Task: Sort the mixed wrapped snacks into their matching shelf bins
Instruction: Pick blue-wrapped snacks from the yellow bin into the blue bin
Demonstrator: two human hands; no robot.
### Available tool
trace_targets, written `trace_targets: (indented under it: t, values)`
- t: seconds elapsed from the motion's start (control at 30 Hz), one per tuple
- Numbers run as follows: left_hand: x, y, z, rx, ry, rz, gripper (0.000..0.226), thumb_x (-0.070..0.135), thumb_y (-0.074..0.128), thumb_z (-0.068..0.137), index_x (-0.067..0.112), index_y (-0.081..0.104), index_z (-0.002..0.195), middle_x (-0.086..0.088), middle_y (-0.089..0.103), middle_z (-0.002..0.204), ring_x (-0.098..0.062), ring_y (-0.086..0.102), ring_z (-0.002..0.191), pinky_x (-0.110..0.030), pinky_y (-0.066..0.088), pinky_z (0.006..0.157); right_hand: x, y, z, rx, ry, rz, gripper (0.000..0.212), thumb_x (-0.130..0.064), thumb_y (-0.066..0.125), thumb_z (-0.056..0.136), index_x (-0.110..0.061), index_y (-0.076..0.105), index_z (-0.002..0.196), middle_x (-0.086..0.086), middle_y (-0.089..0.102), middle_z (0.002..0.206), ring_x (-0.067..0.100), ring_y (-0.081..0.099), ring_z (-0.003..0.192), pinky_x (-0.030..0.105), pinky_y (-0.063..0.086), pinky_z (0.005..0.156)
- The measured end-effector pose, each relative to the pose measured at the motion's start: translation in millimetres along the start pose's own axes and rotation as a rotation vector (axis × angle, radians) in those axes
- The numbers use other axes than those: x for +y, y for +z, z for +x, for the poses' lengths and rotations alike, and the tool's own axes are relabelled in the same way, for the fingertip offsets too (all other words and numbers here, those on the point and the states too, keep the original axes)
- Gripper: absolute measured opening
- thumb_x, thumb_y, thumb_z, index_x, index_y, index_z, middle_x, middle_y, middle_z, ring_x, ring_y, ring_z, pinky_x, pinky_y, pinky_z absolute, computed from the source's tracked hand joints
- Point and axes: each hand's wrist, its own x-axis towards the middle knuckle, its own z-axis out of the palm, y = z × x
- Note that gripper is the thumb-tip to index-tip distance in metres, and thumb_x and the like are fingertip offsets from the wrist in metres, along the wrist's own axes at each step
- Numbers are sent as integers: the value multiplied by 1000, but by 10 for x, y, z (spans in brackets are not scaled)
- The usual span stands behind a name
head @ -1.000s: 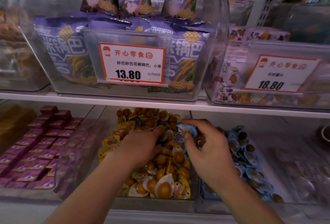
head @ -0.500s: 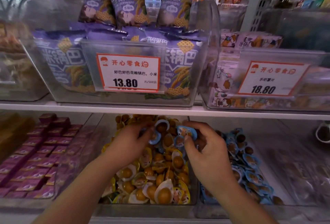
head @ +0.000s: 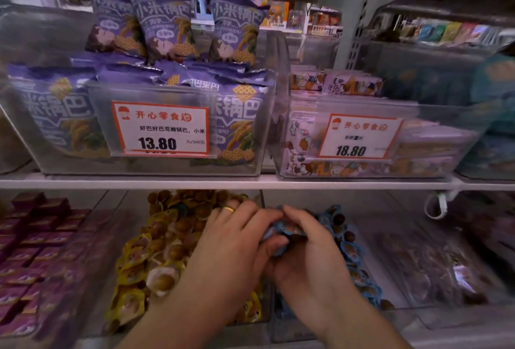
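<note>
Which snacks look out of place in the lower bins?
A blue-wrapped snack sits among the yellow-wrapped snacks near the back of their bin. The left hand and right hand together hold a bunch of blue wrappers.

The light where I stand is dim and slightly purple, brightest on the white shelf edge [head: 250,181] and the two price tags [head: 160,128]. My hands [head: 267,240] and the lower bins sit in the shelf's shadow and look soft with motion blur. The clear bin fronts [head: 156,165] carry a hazy sheen. Straight lines bow near the frame edges, and the far right and background shelves smear out of focus.
</note>
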Motion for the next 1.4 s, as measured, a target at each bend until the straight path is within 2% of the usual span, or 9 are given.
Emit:
trace_targets:
  t: [0.13, 0.27, 0.53, 0.67, 0.8, 0.93, 1.07, 1.27, 1.4]
  values:
    - [92, 163, -85, -279, -49, -41, 73, 71, 23, 87, 48, -2, 151, 24, 21, 148, -4, 16, 141, -28, 22, 117, -110, -202, -17, 68, -7, -53, 32, -26, 58, 90, -2, 78, 100, 20, 73, 109, 29, 72, 96, 39, 61, 73]
    - [219, 330, -140, -357, -16, -152, 84, 69, 26, 86, 51, -35, 141, 45, -33, 141, 9, -27, 141, -24, -4, 118, -218, -400, -16, 83, -58, -254, 30, -29, 56, 97, -11, 76, 109, 14, 74, 113, 27, 71, 105, 44, 56, 90]
    - [-154, 446, -72, -389, -69, -94, 77, 81, 22, 84, 56, -10, 149, 27, 3, 160, 5, -13, 146, -31, 5, 123, -430, -935, 284, 320, -134, -747, 15, -4, 66, 90, -1, 71, 104, 18, 69, 77, 18, 60, 56, 23, 45, 47]
    - [-467, 444, -121, -266, -239, -219, 74, 81, 26, 85, 46, 25, 150, 26, 26, 151, 5, 19, 143, -19, 19, 116, -552, -1170, 402, 367, -149, -1275, 15, -38, 68, 92, -26, 76, 88, -2, 75, 86, 9, 68, 75, 15, 49, 58]
    - [-850, 427, -140, -120, -450, -297, 36, 48, 44, 100, 38, 55, 133, 13, 59, 132, -5, 53, 122, -11, 38, 95, -497, -1104, 433, 316, -347, -1363, 28, -44, 60, 95, -25, 75, 81, -10, 74, 82, -1, 66, 78, 1, 41, 54]
    - [-1028, 410, -191, -426, -280, -29, 51, 53, 48, 98, 32, 46, 144, 7, 45, 150, -14, 40, 139, -36, 36, 113, -218, -756, 337, 156, -552, -1223, 12, -40, 61, 94, -39, 69, 103, -26, 71, 98, -8, 65, 96, 2, 45, 75]
    - [-930, 541, -166, -593, -217, 21, 61, 66, 23, 94, 43, 33, 149, 18, 25, 160, -15, 8, 150, -47, 18, 122, 219, -588, 288, -47, -511, -1519, 55, -58, 51, 86, -45, 46, 139, -28, 36, 141, -14, 41, 123, 6, 35, 100]
    - [-882, 473, -74, -546, -199, -15, 52, 65, 34, 75, 39, 58, 113, 14, 55, 109, -16, 51, 117, -38, 42, 99, 258, -630, 372, -51, -500, -1537, 49, -21, 59, 91, -53, 49, 126, -31, 26, 133, -19, 36, 119, 0, 29, 98]
    - [-1090, 200, -65, -679, -331, 140, 55, 73, 33, 62, 38, 64, 92, 12, 59, 97, -16, 51, 106, -36, 40, 90, 271, -646, 375, -36, -486, -1548, 47, -22, 61, 91, -52, 52, 127, -34, 26, 133, -16, 34, 120, -6, 26, 90]
